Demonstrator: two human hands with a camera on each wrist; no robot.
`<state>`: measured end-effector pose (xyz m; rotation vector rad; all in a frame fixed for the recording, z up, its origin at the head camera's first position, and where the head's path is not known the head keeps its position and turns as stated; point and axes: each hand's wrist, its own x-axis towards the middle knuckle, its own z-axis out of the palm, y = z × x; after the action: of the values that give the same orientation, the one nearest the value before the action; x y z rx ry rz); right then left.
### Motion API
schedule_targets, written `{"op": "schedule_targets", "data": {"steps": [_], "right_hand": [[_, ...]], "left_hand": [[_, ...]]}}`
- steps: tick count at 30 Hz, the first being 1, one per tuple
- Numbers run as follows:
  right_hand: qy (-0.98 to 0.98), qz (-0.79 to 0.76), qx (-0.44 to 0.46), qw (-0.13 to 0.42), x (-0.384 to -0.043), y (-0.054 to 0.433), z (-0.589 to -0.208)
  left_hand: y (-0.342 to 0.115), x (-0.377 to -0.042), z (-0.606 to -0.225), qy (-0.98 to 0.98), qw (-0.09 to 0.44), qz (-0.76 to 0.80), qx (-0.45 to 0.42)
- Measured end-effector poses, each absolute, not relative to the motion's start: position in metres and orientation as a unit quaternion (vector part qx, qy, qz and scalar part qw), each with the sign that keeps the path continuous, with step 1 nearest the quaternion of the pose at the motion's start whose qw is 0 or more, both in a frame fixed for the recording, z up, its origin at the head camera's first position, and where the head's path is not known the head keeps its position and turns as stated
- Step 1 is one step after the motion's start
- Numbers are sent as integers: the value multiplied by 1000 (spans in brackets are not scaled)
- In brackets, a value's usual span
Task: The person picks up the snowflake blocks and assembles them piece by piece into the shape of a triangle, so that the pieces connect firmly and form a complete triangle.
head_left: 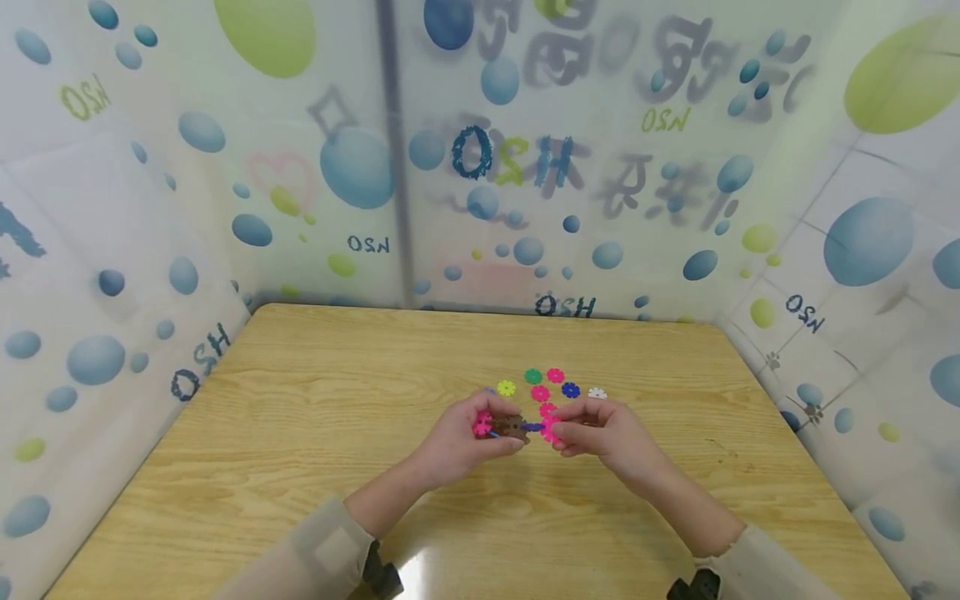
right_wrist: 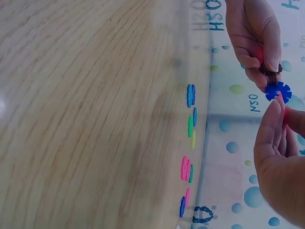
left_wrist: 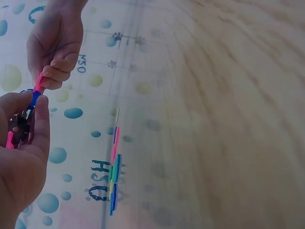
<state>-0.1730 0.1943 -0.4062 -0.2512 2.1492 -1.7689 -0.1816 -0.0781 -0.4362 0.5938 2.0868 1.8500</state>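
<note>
Above the table, my left hand [head_left: 465, 429] grips a small assembly of notched plastic snowflake discs. Brown discs [head_left: 512, 428] and a pink disc [head_left: 482, 424] show between its thumb and fingers. A blue snowflake disc [right_wrist: 278, 92] sticks out from the brown ones toward my right hand [head_left: 617, 435]. Between thumb and fingertips, that hand pinches a pink snowflake disc [head_left: 549, 432], whose edge meets the blue disc. How deeply the two slot together cannot be told. The fingers partly cover the assembly.
Loose snowflake discs lie flat behind the hands: a yellow disc [head_left: 506, 388], a green disc [head_left: 533, 377], several pink ones, a dark blue disc [head_left: 571, 390] and a white disc [head_left: 597, 392]. The wooden table [head_left: 300, 417] meets patterned curtains [head_left: 480, 250] at the back and sides.
</note>
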Motion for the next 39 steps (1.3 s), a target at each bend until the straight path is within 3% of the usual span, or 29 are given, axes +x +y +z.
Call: {"op": "schedule_targets", "data": {"steps": [18, 39], "right_hand": [[755, -636, -91, 135, -168, 190, -407], [744, -650, -62, 140, -166, 185, -406]], "left_hand": [[-71, -184, -433, 713, 180, 654, 178], [-71, -184, -435, 715, 160, 652, 196]]}}
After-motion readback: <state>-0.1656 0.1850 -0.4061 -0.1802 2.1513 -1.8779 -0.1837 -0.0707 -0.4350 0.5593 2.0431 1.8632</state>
